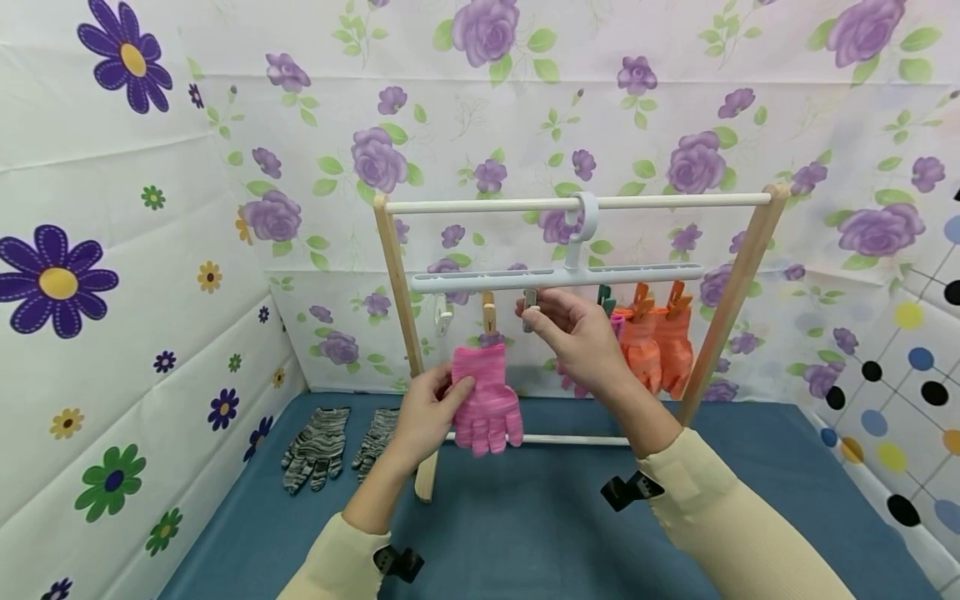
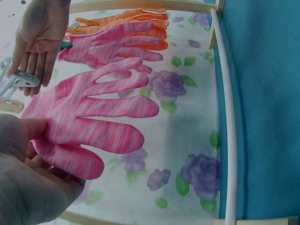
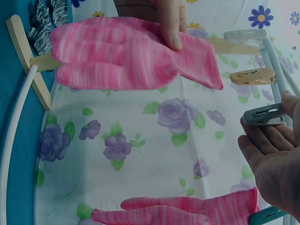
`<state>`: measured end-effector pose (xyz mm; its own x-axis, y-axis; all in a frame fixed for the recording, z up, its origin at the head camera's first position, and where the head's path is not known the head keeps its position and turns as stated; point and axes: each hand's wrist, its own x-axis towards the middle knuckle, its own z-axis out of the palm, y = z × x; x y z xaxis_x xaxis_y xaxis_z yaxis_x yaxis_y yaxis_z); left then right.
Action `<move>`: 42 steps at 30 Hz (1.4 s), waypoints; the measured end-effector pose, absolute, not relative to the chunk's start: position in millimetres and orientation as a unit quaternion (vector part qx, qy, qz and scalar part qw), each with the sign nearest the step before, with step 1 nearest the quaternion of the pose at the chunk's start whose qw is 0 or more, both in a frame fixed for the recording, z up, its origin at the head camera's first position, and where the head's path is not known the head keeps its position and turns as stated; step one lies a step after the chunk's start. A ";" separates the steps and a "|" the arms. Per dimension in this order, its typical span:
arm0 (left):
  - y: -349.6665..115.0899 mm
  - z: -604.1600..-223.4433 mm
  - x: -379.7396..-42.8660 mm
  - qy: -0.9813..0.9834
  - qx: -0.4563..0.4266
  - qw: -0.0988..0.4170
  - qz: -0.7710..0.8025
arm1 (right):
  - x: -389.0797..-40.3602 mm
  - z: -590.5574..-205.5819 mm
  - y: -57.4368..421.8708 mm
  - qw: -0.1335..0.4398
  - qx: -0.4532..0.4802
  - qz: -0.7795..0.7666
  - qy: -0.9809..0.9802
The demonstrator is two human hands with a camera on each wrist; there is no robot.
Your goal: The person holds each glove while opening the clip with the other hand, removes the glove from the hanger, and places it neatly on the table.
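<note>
A pink knitted glove [image 1: 486,400] hangs fingers down from my left hand [image 1: 431,408], which pinches it near the cuff. In the right wrist view the cuff of this glove [image 3: 136,56] stands apart from the beige clothespin [image 3: 253,76]. My right hand [image 1: 581,333] grips a grey clothespin [image 1: 529,310] under the pale hanger bar [image 1: 487,281], between thumb and fingers. A second pink glove [image 2: 108,44] hangs beyond, its cuff held by a dark green clothespin [image 3: 267,215]; my right hand mostly hides it in the head view.
The hanger's hook [image 1: 588,217] sits over the white top rod [image 1: 675,201] of a wooden frame [image 1: 731,292]. Orange gloves [image 1: 675,350] hang clipped at the right end. A white clothespin [image 1: 442,317] hangs at the left. Grey striped gloves [image 1: 318,446] lie on the blue cloth [image 1: 525,517].
</note>
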<state>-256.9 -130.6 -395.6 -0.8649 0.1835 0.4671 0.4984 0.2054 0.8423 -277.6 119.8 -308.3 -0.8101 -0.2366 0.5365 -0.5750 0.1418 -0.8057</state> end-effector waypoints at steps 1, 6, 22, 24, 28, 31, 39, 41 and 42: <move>-132.9 -396.2 -256.3 -0.764 -0.222 0.134 -0.591 | -278.0 -308.5 120.0 0.141 0.274 0.595 -0.742; -144.9 -397.6 -251.7 -0.767 -0.199 0.135 -0.594 | -278.0 -308.4 120.0 0.141 0.283 0.595 -0.739; -206.7 -408.9 -235.9 -0.798 -0.142 0.152 -0.566 | -276.8 -306.5 118.7 0.139 0.294 0.605 -0.727; -215.4 -410.6 -233.1 -0.803 -0.131 0.158 -0.560 | -276.5 -306.1 118.4 0.139 0.294 0.607 -0.726; -233.3 -415.4 -229.0 -0.815 -0.114 0.169 -0.542 | -276.7 -306.1 118.5 0.140 0.295 0.608 -0.723; -246.0 -419.4 -227.0 -0.825 -0.101 0.171 -0.529 | -277.0 -306.9 119.2 0.141 0.296 0.609 -0.722; -271.7 -424.7 -217.9 -0.844 -0.065 0.163 -0.507 | -277.1 -308.5 121.1 0.137 0.279 0.607 -0.732; -278.0 -426.0 -215.2 -0.843 -0.060 0.164 -0.508 | -276.8 -308.8 121.5 0.137 0.273 0.605 -0.735; -281.3 -427.0 -214.2 -0.844 -0.057 0.166 -0.507 | -276.6 -309.0 121.7 0.138 0.270 0.604 -0.737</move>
